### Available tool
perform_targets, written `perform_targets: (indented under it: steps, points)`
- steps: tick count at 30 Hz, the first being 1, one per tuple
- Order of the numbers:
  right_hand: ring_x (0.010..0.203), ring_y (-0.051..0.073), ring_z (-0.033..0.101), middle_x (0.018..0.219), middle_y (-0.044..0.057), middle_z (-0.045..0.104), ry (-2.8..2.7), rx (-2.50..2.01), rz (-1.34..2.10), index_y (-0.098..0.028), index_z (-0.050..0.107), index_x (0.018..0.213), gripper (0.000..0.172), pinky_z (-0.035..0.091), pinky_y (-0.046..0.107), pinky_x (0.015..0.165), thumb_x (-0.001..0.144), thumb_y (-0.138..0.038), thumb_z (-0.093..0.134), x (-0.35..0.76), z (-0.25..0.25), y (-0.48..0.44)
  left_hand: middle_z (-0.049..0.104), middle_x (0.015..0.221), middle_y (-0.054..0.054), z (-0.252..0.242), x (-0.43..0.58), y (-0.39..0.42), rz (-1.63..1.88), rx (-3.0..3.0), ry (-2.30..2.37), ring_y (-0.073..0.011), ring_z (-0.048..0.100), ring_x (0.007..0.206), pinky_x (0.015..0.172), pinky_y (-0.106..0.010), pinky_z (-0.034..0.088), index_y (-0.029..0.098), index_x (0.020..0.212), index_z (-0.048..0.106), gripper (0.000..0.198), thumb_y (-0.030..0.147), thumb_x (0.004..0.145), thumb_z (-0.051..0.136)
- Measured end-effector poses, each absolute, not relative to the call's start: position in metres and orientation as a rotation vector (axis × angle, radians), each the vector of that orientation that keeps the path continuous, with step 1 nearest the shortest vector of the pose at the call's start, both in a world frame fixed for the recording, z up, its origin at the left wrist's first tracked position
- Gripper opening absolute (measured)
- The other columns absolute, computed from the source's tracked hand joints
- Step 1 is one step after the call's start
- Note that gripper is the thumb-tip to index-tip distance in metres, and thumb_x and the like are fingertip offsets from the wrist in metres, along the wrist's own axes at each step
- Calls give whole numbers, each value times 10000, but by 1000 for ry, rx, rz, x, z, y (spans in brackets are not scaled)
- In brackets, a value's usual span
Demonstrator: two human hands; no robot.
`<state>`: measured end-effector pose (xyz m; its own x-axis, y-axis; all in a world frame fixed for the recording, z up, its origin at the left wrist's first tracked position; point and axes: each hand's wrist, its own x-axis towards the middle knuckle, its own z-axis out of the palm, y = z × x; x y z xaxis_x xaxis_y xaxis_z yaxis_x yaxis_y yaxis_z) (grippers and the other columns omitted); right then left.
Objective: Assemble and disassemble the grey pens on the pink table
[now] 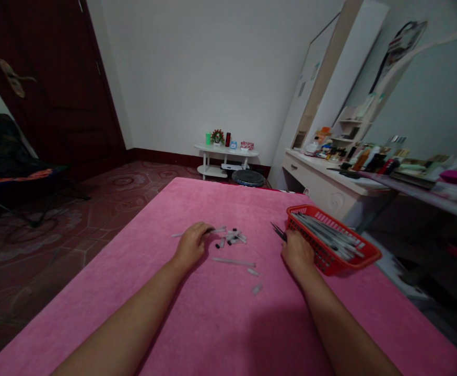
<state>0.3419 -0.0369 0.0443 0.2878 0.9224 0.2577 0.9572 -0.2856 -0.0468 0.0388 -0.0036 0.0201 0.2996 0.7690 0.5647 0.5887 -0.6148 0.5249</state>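
Observation:
My left hand [191, 243] rests on the pink cloth [220, 313] with fingers curled around a thin grey pen-like stick [218, 230]. Just right of it lies a small heap of pen parts [232, 237], grey tubes and black caps. A loose grey tube [233, 261] and small caps [256, 288] lie nearer me. My right hand [296, 250] is closed on dark tweezers [278, 230], whose points stick out to the left. It sits against the near left corner of a red basket [369, 257] filled with several grey sticks [326, 235].
The pink cloth covers a table whose right edge runs under the basket. A white dressing table [322, 180] crowded with bottles stands right. A low white stand [226, 156] is at the far wall, a dark door [51, 83] and chair [12, 172] left.

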Motion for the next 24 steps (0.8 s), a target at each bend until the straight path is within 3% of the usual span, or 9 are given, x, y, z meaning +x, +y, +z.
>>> perform_targets:
  steps: [6,14,18,24]
  points:
    - [838,278,670,924,179,676,-1745,-2470,-208,-134,672,958,188,467,333,668,830,-210,557,345,40,-36,651,904,-71,21,40,-5,1197,2338,1256,-189,587,866,778,-309,456,176,941,636,195,140,848,469]
    - [952,262,625,993,160,669,-1981,-2292,-244,-136,675,910,173,450,326,742,817,-156,531,330,45,-40,654,885,-73,27,45,-11,1177,2307,1198,-182,591,842,759,-298,462,178,933,648,198,157,852,469]
    - [929,235,641,997,124,682,-1924,-2324,-109,-173,668,958,185,435,296,721,798,-222,590,330,52,-41,656,859,-75,31,47,-14,1196,2299,1166,-178,592,810,740,-294,457,169,909,654,180,204,870,481]
    - [788,226,659,844,81,711,-1982,-2341,181,-214,695,775,229,390,278,591,729,-434,654,331,70,-43,649,839,-65,28,47,-13,1172,2296,1173,-175,586,802,732,-291,453,176,912,654,182,172,859,480]
